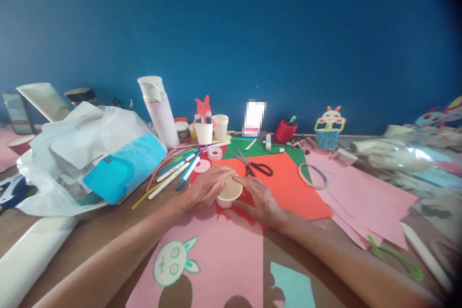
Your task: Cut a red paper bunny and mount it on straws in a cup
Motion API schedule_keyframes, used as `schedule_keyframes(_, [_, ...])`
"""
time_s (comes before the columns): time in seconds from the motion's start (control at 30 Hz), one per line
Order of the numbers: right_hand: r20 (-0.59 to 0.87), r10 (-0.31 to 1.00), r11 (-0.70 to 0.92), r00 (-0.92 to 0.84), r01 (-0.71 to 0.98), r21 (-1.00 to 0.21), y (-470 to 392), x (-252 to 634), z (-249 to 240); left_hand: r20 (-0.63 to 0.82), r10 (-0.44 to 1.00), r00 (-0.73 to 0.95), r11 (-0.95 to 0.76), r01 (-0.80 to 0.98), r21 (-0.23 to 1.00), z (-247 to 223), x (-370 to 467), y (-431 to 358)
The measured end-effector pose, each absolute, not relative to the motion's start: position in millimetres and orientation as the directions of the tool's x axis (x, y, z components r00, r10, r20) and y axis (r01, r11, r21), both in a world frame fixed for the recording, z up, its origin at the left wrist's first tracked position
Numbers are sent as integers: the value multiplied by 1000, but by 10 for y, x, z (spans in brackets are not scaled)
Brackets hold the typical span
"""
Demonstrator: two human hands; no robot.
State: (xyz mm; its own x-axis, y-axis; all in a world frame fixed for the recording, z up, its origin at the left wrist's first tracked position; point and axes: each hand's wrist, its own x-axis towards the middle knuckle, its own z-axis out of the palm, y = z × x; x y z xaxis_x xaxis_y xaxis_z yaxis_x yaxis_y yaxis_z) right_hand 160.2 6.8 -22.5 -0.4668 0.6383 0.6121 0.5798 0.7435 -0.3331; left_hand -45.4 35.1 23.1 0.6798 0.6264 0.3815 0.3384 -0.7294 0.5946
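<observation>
A small paper cup (230, 195), off-white with a rolled rim, stands open end up near the top edge of a pink sheet (224, 260). The left hand (207, 188) and right hand (263, 199) curve around it from either side, fingers bent, both touching it. A rabbit face (170, 263) outlined in green lies on the sheet. Brown desk (288, 245) shows between orange paper (288, 183), scissors (252, 163), markers (173, 178) and a plastic bag (83, 149); a plain blue wall (231, 33) rises behind.
</observation>
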Motion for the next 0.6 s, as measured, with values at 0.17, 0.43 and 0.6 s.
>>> schedule_keyframes(0.17, [626,629,746,-460,585,-319,67,1599,-234,385,610,693,-740,322,591,150,-478,364])
schedule_keyframes(0.43, [631,615,760,-473,567,-316,75,1604,-233,386,636,668,-726,347,594,134,-466,353])
schedule_keyframes(0.6, [633,618,750,-466,591,-297,71,1596,-240,401,604,689,-746,310,589,180,-478,314])
